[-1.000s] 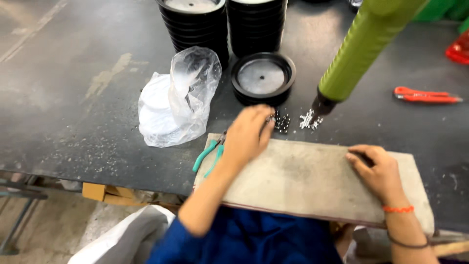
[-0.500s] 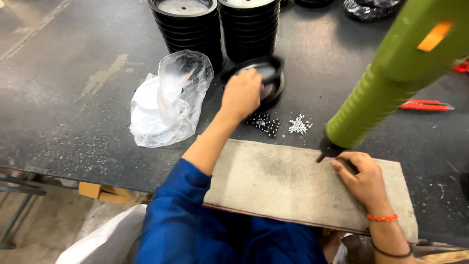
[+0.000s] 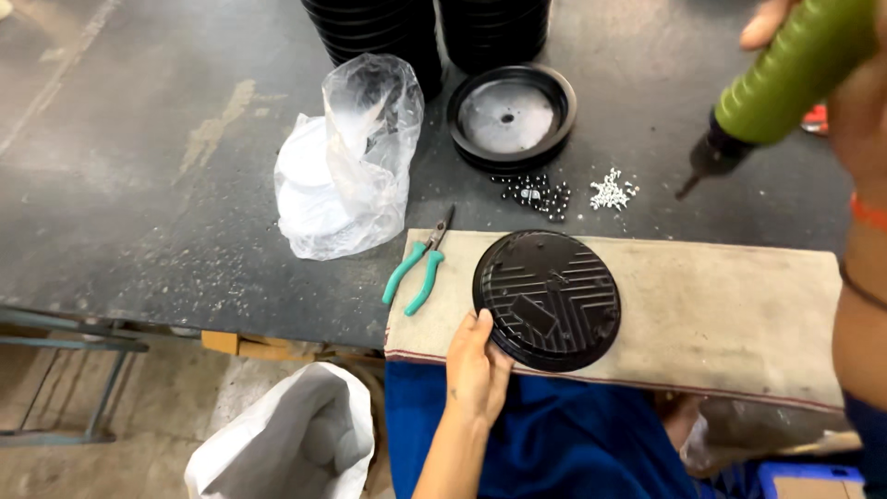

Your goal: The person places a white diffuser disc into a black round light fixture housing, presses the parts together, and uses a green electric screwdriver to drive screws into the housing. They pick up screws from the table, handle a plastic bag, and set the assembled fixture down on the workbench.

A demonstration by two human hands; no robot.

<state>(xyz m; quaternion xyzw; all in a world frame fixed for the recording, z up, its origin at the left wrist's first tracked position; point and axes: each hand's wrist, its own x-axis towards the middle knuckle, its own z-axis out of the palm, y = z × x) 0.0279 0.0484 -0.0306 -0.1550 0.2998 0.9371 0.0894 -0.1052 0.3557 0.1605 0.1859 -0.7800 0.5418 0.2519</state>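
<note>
Black ribbed disc [image 3: 547, 300] lies on the cloth pad [image 3: 721, 305] — left hand [image 3: 476, 365] pinches its rim steady, right hand [image 3: 850, 65] clasps the green screwdriver [image 3: 785, 79].

Qty on bench: 1 black round disc [image 3: 547, 299] w/ ribbed face, on 1 grey mat [image 3: 721, 314]. 1 black round dish [image 3: 511, 117], loose; 2 stacks of black dishes [image 3: 430, 32] behind, no. per stack can't tell. 1 pr pliers [image 3: 418, 270], teal grips. 1 green power driver [image 3: 785, 79]. 1 clear plastic bag [image 3: 356, 152]. 2 small heaps of fasteners: 1 dark [image 3: 536, 192], 1 silver [image 3: 613, 190]; pcs too small to count. 1 white sack [image 3: 286, 448] on floor. Hands: 2, left hand [image 3: 476, 370] & right hand [image 3: 771, 18].
</note>
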